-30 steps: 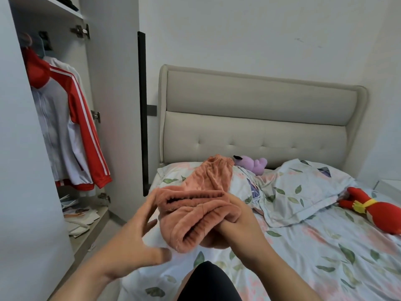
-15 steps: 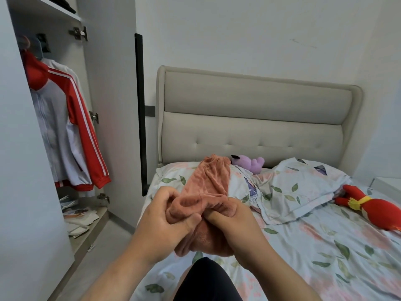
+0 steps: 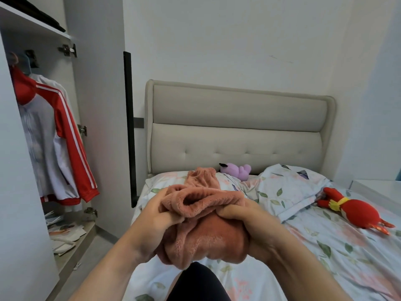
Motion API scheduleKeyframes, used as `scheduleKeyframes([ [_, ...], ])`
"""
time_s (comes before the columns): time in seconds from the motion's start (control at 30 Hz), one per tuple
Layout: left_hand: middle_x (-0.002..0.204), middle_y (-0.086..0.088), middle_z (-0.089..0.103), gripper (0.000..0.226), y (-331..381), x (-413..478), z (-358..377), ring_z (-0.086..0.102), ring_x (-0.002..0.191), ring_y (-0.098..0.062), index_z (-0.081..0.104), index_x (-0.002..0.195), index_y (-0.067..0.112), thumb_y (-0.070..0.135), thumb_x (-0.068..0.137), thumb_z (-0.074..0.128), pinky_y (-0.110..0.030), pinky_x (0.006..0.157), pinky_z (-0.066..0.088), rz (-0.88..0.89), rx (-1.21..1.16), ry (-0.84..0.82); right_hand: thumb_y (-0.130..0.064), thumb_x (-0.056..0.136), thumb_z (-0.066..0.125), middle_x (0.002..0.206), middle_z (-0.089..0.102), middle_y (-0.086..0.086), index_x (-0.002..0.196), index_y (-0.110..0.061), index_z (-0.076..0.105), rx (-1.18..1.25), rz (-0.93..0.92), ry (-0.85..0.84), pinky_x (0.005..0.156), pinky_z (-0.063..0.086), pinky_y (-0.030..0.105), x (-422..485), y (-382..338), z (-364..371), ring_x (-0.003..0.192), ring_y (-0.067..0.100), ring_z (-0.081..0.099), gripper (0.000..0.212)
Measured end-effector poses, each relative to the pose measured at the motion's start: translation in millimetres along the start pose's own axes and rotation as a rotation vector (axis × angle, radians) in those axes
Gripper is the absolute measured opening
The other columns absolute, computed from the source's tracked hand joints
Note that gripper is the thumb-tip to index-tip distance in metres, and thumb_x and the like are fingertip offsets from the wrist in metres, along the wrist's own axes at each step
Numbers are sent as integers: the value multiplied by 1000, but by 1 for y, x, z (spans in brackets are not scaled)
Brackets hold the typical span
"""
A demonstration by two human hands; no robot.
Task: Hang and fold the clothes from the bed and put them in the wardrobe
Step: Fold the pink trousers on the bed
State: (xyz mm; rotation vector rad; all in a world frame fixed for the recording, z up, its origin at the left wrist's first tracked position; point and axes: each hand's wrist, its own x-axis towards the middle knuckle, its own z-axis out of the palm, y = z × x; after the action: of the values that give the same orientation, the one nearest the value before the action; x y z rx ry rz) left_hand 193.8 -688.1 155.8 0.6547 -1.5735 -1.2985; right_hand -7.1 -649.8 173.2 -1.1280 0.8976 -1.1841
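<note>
I hold a bundled orange fleece garment (image 3: 206, 237) in front of me over the bed (image 3: 325, 257). My left hand (image 3: 152, 218) grips its left side, thumb pressed into the folded edge. My right hand (image 3: 249, 224) grips the right side, fingers curled over the ribbed cuff. A second orange fleece piece (image 3: 202, 179) lies on the pillow behind the bundle. The open wardrobe (image 3: 13, 192) stands at the left with a red and white jacket (image 3: 54, 144) on a hanger.
A purple plush toy (image 3: 237, 171) sits at the headboard and a red plush toy (image 3: 355, 210) lies on the bed's right side. Papers (image 3: 65, 231) clutter the wardrobe's lower shelf. A white bedside table (image 3: 377, 187) is at the far right. My dark-clothed knee (image 3: 195, 283) is below.
My left hand, open beside the garment a second ago, has closed on its left side. Both hands have squeezed the fleece into a tighter bundle, and the view has come closer.
</note>
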Motion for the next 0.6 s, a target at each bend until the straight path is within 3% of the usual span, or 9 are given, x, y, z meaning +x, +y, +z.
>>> scheduleKeyframes([
  [0.13,111,-22,70,42,12,-10,14,68,104,-35,76,101,12,3,64,58,-40,88,57,-150,-245,-116,-2,68,64,117,66,31,106,4,72,122,170,-49,99,50,52,-16,-16,3,108,41,65,40],
  [0.2,106,-24,71,39,13,-4,13,70,95,-37,77,96,9,1,63,58,-40,80,60,-238,-322,-88,1,70,63,122,63,32,109,7,71,221,232,-112,104,46,53,-25,-20,6,113,42,63,40],
  [0.3,101,-21,73,29,18,-5,10,71,88,-33,76,97,2,-4,72,62,-55,86,56,-296,-318,-148,6,73,62,129,59,33,119,10,65,371,243,-201,108,44,52,-34,-26,10,122,42,58,47],
  [0.37,94,-26,72,31,26,-17,15,72,76,-34,77,86,-5,-2,59,62,-48,78,60,-359,-442,-165,7,77,61,127,60,33,121,11,64,424,234,-269,103,48,51,-38,-28,10,117,42,62,44],
  [0.43,94,-26,72,33,36,-27,26,73,76,-33,77,86,-5,6,57,64,-41,70,62,-380,-519,-165,5,83,62,128,59,34,122,12,63,426,230,-289,104,48,51,-38,-27,11,118,42,61,40],
  [0.53,106,-24,72,35,31,-20,29,73,90,-34,79,93,4,27,66,82,-41,78,61,-375,-487,-65,-2,61,85,123,63,31,109,8,71,386,225,-123,95,54,51,-28,-17,4,112,41,65,51],
  [0.6,108,-20,72,47,26,-16,29,72,97,-34,79,92,9,52,73,74,-43,85,59,-355,-359,50,-17,53,91,114,69,28,97,2,77,365,203,12,87,58,49,-23,-9,3,103,38,70,50],
])
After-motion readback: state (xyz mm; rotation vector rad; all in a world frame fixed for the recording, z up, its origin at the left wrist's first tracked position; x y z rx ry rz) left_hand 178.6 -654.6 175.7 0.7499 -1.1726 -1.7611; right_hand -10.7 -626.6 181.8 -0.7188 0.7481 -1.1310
